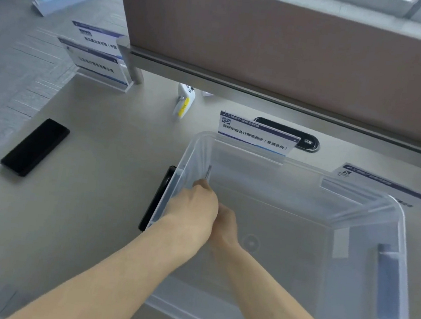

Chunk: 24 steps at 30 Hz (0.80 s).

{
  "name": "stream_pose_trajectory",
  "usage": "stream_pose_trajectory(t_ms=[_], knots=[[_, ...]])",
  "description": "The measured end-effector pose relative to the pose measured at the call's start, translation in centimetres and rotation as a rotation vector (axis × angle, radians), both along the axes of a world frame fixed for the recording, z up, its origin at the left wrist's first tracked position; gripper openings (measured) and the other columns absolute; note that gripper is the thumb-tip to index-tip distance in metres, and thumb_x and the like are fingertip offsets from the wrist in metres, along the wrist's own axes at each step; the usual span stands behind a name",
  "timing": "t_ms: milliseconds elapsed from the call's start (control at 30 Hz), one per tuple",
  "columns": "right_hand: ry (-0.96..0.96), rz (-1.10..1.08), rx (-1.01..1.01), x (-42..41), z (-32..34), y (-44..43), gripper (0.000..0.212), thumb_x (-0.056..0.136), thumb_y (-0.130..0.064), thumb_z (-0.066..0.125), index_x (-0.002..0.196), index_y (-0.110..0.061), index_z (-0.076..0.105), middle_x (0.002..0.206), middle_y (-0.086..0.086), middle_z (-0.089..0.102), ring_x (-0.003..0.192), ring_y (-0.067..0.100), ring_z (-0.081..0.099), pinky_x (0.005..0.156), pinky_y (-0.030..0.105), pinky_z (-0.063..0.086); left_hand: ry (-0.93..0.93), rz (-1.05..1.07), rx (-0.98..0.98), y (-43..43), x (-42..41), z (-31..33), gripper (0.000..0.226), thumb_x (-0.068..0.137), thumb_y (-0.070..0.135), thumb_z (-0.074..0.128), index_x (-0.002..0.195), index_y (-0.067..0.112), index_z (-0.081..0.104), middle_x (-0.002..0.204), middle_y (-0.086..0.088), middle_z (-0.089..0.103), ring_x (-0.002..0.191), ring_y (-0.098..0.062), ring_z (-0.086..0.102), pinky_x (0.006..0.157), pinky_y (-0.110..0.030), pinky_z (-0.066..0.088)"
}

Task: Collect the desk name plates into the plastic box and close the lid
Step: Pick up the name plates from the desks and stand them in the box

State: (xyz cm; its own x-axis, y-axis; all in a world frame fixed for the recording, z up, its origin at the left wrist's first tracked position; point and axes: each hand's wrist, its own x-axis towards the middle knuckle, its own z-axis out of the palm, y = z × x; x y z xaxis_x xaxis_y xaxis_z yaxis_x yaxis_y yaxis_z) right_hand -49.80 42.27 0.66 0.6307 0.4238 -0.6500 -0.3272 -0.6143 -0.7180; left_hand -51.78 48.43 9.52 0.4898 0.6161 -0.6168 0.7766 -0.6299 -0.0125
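A clear plastic box (401, 262) stands open on the desk in front of me. Both hands reach into it by its left wall. My left hand (195, 205) is closed on a thin clear name plate (209, 172), seen edge-on and upright against that wall. My right hand (226, 225) sits just behind the left; its fingers are hidden. Another name plate (256, 135) stands right behind the box. A third name plate (386, 185) lies at the box's far right corner. Two more name plates (96, 65) stand at the desk's far left.
A black phone (34, 147) lies on the desk to the left. A second black flat object (157, 198) rests against the box's left wall. A white device with a yellow label (183, 103), a cable grommet (309, 142) and a brown partition (297, 50) line the back.
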Motion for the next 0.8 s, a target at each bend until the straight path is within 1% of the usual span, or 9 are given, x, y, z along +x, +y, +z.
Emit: stream_pose_trajectory(t_ms=[100, 200, 267, 333, 433, 533, 600, 700, 800], knots=[[0.051, -0.033, 0.038, -0.1, -0.4, -0.3, 0.012, 0.084, -0.021, 0.061, 0.081, -0.027, 0.071, 0.092, 0.004, 0.077, 0.094, 0.030, 0.074, 0.087, 0.044, 0.061, -0.043, -0.009, 0.037, -0.1, 0.0, -0.1, 0.050, 0.101, -0.003, 0.038, 0.150, -0.009, 0.029, 0.141, -0.024, 0.057, 0.127, -0.040, 0.060, 0.096, -0.045, 0.050], [0.100, -0.047, 0.057, 0.1, -2.0, -0.4, 0.033, 0.071, -0.023, 0.056, 0.099, -0.015, 0.072, 0.101, 0.017, 0.075, 0.086, 0.026, 0.070, 0.076, 0.042, 0.057, -0.041, -0.114, 0.095, 0.0, -0.4, 0.2, 0.054, 0.097, -0.008, 0.047, 0.148, -0.012, 0.029, 0.139, -0.025, 0.058, 0.127, -0.039, 0.060, 0.093, -0.042, 0.051], [0.108, -0.003, 0.044, 0.3, -3.1, -0.5, 0.044, 0.074, -0.029, 0.059, 0.116, -0.020, 0.068, 0.109, 0.012, 0.075, 0.098, 0.028, 0.072, 0.087, 0.049, 0.062, -0.029, -0.145, 0.101, 0.2, -0.5, 0.8, 0.057, 0.096, -0.010, 0.048, 0.149, -0.012, 0.027, 0.140, -0.026, 0.056, 0.127, -0.040, 0.060, 0.091, -0.042, 0.051], [0.146, -0.001, 0.079, 0.5, -5.0, -0.7, 0.058, 0.070, -0.038, 0.063, 0.125, -0.019, 0.064, 0.118, 0.012, 0.074, 0.104, 0.028, 0.071, 0.091, 0.047, 0.060, -0.009, -0.166, 0.087, 0.0, -0.6, 1.6, 0.061, 0.096, -0.008, 0.052, 0.151, -0.012, 0.024, 0.140, -0.026, 0.056, 0.128, -0.041, 0.059, 0.092, -0.043, 0.051], [0.143, -0.062, 0.072, 0.3, -0.7, -2.0, 0.081, 0.070, -0.046, 0.068, 0.143, -0.015, 0.052, 0.135, 0.010, 0.066, 0.122, 0.032, 0.066, 0.102, 0.053, 0.056, -0.104, -0.191, 0.104, -0.3, -0.6, 4.1, 0.056, 0.097, 0.011, 0.065, 0.143, -0.004, 0.037, 0.131, -0.022, 0.062, 0.123, -0.041, 0.062, 0.078, -0.039, 0.047], [0.027, -0.142, 0.127, 1.2, 4.2, -4.7, 0.066, 0.091, -0.027, 0.070, 0.150, -0.015, 0.044, 0.138, 0.005, 0.059, 0.124, 0.023, 0.061, 0.101, 0.054, 0.055, -0.436, -0.186, 0.055, 0.2, 0.2, 8.0, 0.042, 0.097, 0.033, 0.067, 0.129, 0.011, 0.053, 0.116, -0.013, 0.068, 0.112, -0.037, 0.067, 0.084, -0.038, 0.052], [-0.063, -0.202, 0.234, 2.5, 8.2, -6.9, 0.055, 0.095, -0.024, 0.068, 0.146, -0.021, 0.049, 0.136, 0.001, 0.059, 0.120, 0.016, 0.062, 0.098, 0.051, 0.058, -0.807, -0.155, -0.108, -0.2, 1.7, 10.7, 0.038, 0.093, 0.037, 0.071, 0.125, 0.018, 0.063, 0.108, 0.002, 0.073, 0.104, -0.020, 0.070, 0.094, -0.038, 0.056], [-0.303, -0.306, 0.385, 5.6, 15.9, -10.4, 0.042, 0.096, -0.029, 0.066, 0.137, -0.031, 0.056, 0.127, -0.008, 0.064, 0.113, 0.009, 0.066, 0.102, 0.049, 0.056, -1.235, -0.143, -0.326, -2.6, 5.1, 15.8, 0.030, 0.093, 0.036, 0.071, 0.119, 0.023, 0.070, 0.107, 0.015, 0.074, 0.104, 0.001, 0.069, 0.093, -0.031, 0.058], [-0.550, -0.369, 0.492, 9.5, 24.6, -15.1, 0.037, 0.095, -0.040, 0.063, 0.131, -0.036, 0.059, 0.124, -0.013, 0.065, 0.113, 0.008, 0.067, 0.105, 0.049, 0.054, -1.468, -0.133, -0.448, -5.8, 8.0, 21.5, 0.028, 0.095, 0.040, 0.068, 0.119, 0.026, 0.070, 0.112, 0.015, 0.073, 0.110, 0.000, 0.068, 0.094, -0.032, 0.059]])
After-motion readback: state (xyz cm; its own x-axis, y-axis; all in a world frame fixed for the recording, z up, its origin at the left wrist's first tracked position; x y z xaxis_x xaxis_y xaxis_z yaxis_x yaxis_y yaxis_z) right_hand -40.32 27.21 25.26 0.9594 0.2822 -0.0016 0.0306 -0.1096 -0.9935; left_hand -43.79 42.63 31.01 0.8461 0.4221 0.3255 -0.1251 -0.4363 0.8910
